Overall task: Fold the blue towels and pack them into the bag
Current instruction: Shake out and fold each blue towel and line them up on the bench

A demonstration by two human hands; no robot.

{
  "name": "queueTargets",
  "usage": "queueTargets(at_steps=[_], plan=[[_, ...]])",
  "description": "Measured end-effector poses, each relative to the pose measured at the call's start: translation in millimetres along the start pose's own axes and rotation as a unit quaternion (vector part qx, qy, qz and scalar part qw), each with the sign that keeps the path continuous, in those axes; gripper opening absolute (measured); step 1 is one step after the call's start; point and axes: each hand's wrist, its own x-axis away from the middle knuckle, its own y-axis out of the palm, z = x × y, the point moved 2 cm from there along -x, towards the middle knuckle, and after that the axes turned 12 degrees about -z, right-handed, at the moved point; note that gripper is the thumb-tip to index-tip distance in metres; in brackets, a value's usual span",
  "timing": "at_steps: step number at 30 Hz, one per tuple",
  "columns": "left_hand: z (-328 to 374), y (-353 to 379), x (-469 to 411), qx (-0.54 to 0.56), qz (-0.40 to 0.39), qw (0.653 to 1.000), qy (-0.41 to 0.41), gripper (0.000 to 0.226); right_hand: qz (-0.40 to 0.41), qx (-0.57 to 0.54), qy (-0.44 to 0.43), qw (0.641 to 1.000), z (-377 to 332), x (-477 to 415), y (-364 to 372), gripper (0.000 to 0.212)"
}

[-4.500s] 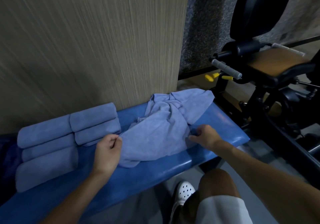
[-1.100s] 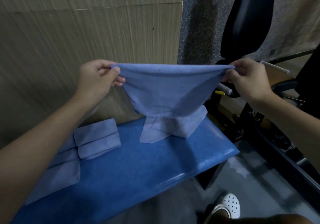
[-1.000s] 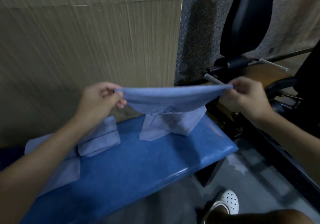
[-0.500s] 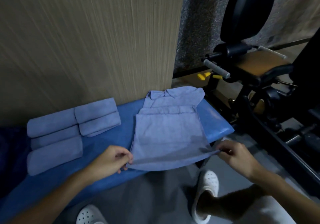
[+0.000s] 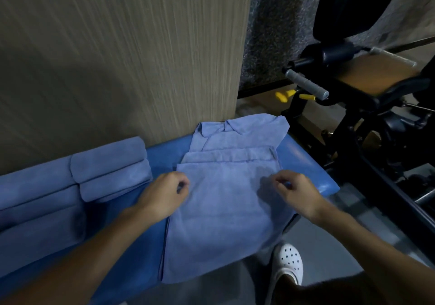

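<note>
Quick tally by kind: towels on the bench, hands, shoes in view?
folded towels: 5
towel being folded: 1
loose towel behind it: 1
hands: 2, left hand and right hand
white shoe: 1
total: 10

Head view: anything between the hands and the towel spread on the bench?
Nothing visible. The left hand and right hand each pinch the towel at its folded-over edge, one near each corner, on the bench. No bag shows in this view, so the way there cannot be judged.
</note>
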Motion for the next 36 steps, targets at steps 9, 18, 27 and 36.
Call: queueTargets(at_steps=[9,18,27,36], plan=[[-23,-11,-56,-0.037,0.064,0.997,0.003,0.024,0.039,0.124,-0.024,0.991,27,-61,-12,0.012],[-21,-14,-55,-0.031,0.028,0.999,-0.024,0.019,0.012,0.161,0.027,0.987,36,-77,-13,0.029],[-13,-51,-68,0.181,0.145,0.973,0.012,0.021,0.128,-0.126,-0.027,0.983,5,-76,-44,0.022],[-46,-17,-103,0.146,0.062,0.987,0.013,0.029,0.083,-0.041,0.054,0.994,34,-112,-25,0.019]])
